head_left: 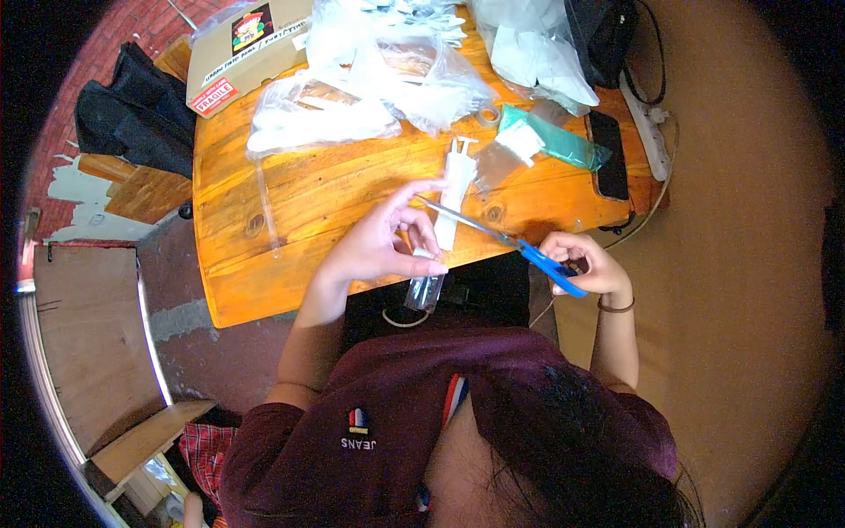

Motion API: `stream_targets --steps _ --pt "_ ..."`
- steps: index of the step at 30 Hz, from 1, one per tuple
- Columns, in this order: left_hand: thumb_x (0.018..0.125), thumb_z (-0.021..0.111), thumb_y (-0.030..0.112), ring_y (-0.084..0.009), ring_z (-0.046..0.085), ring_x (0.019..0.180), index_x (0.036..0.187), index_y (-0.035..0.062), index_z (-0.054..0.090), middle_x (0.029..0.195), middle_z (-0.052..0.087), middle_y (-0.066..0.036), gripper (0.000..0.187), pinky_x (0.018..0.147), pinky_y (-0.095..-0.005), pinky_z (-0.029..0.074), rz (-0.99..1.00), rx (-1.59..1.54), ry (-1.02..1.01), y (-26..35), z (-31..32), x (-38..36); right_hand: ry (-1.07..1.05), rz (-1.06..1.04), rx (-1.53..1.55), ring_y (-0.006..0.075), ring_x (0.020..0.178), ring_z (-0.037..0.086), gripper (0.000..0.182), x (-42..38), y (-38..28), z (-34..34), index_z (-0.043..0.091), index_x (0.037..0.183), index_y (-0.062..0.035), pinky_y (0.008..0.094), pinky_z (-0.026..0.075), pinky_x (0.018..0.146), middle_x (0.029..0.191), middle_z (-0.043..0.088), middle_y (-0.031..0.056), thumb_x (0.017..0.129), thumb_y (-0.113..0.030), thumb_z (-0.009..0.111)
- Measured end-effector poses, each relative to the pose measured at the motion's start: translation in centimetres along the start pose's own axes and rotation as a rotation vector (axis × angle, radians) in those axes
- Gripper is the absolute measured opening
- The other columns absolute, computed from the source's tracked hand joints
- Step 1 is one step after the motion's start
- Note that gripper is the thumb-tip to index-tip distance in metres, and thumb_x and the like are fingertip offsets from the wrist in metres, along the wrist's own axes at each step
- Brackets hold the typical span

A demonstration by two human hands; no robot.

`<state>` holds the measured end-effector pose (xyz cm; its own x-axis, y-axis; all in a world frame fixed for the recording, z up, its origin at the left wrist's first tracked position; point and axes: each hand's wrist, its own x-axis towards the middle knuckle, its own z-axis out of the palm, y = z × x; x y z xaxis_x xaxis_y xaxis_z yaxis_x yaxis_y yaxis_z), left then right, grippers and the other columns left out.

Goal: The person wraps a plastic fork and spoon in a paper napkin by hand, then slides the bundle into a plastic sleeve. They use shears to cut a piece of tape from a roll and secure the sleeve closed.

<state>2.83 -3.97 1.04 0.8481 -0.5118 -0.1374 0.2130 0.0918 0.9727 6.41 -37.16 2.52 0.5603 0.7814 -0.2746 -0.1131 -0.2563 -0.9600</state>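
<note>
My left hand point(392, 238) pinches the top of a small clear plastic packet point(424, 292) between thumb and fingers, over the table's front edge. My right hand point(585, 261) is closed round the blue handles of a pair of scissors point(519, 245). The scissor blades point up and left, their tip close to the fingers of my left hand. A long white plastic piece point(456, 189) lies on the wooden table point(334, 211) just behind the blades. What is inside the packet is too small to tell.
Clear bags of white items point(321, 114) lie at the table's back, with a cardboard box point(251, 57) at the back left. A green packet point(568, 143), a roll of tape point(489, 115) and a black phone point(609, 158) lie at the right. A power strip point(647, 132) borders the right edge.
</note>
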Motion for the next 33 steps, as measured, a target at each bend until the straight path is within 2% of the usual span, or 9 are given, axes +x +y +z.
stream_targets --steps 3,4,8,11,17,21,24,27,33 --pt "0.062 0.080 0.005 -0.0077 0.057 0.070 0.140 0.0164 0.027 0.076 0.058 0.000 0.095 0.061 -0.0195 0.044 0.032 0.218 0.251 0.1 -0.5 -0.2 0.078 0.018 -0.081 0.0067 0.073 0.057 0.033 -0.6 -0.8 -0.3 0.055 0.100 0.0001 0.0219 0.046 0.069 0.080 0.060 0.0002 0.070 0.000 0.068" --pt "0.063 0.080 0.011 -0.0070 0.057 0.064 0.136 0.0162 0.033 0.076 0.060 -0.002 0.087 0.055 -0.0213 0.044 0.069 0.370 0.345 0.1 -0.9 -0.3 0.115 0.035 -0.101 0.0070 0.072 0.058 0.032 -1.0 -1.1 -0.4 0.056 0.100 0.0003 0.0217 0.046 0.067 0.080 0.061 0.0007 0.070 0.001 0.066" --pt "0.063 0.080 0.016 -0.0125 0.058 0.058 0.132 0.0161 0.041 0.080 0.060 -0.004 0.078 0.057 -0.0274 0.049 0.054 0.850 0.549 0.5 -2.5 -1.3 0.320 0.090 -0.237 0.0083 0.068 0.060 0.025 -1.8 -2.3 -0.7 0.059 0.096 0.0007 0.0218 0.047 0.063 0.078 0.065 0.0039 0.071 0.002 0.063" --pt "0.062 0.080 0.018 -0.0139 0.060 0.062 0.130 0.0165 0.044 0.087 0.060 -0.006 0.077 0.059 -0.0284 0.050 -0.011 0.789 0.590 0.6 -3.2 -1.6 0.420 0.122 -0.426 0.0075 0.068 0.060 0.025 -2.0 -2.4 -0.9 0.060 0.095 0.0006 0.0212 0.047 0.062 0.077 0.065 0.0039 0.070 0.003 0.064" --pt "0.061 0.081 0.016 -0.0193 0.061 0.071 0.128 0.0148 0.046 0.111 0.053 -0.010 0.075 0.063 -0.0300 0.051 0.021 0.824 0.648 0.8 -3.0 -1.3 0.596 0.093 -0.699 0.0223 0.073 0.064 0.033 -0.8 -1.5 -1.2 0.061 0.097 0.0048 0.0298 0.050 0.070 0.088 0.066 0.0169 0.066 0.002 0.067" --pt "0.062 0.081 0.015 -0.0232 0.059 0.087 0.127 0.0135 0.047 0.114 0.051 -0.011 0.073 0.065 -0.0311 0.051 0.100 0.984 0.673 0.6 -2.9 -1.1 0.706 -0.026 -0.814 0.0300 0.082 0.064 0.035 1.1 -1.1 -1.5 0.064 0.097 0.0039 0.0328 0.050 0.075 0.096 0.065 0.0190 0.062 0.000 0.070" --pt "0.062 0.081 0.017 -0.0250 0.054 0.101 0.125 0.0126 0.049 0.114 0.050 -0.011 0.071 0.071 -0.0340 0.051 0.189 0.924 0.694 0.7 -2.4 -1.1 0.748 -0.217 -0.985 0.0250 0.074 0.059 0.037 2.4 -0.1 -2.7 0.066 0.095 0.0015 0.0315 0.048 0.069 0.084 0.065 0.0131 0.059 0.001 0.072" --pt "0.062 0.081 0.019 -0.0266 0.051 0.107 0.123 0.0110 0.050 0.115 0.051 -0.011 0.069 0.082 -0.0366 0.047 0.260 0.979 0.706 1.2 -2.1 -1.4 0.692 -0.007 -1.197 0.0251 0.078 0.055 0.040 2.6 -1.4 -3.0 0.068 0.092 -0.0017 0.0317 0.046 0.072 0.082 0.065 0.0108 0.052 -0.003 0.077" --pt "0.063 0.080 0.017 -0.0281 0.051 0.107 0.118 0.0082 0.054 0.113 0.054 -0.011 0.061 0.093 -0.0365 0.040 0.345 0.858 0.653 1.5 -1.8 -2.2 0.592 -0.102 -1.001 0.0232 0.080 0.054 0.037 2.6 -1.4 -4.6 0.070 0.085 -0.0088 0.0352 0.040 0.080 0.080 0.066 0.0027 0.050 -0.014 0.082"
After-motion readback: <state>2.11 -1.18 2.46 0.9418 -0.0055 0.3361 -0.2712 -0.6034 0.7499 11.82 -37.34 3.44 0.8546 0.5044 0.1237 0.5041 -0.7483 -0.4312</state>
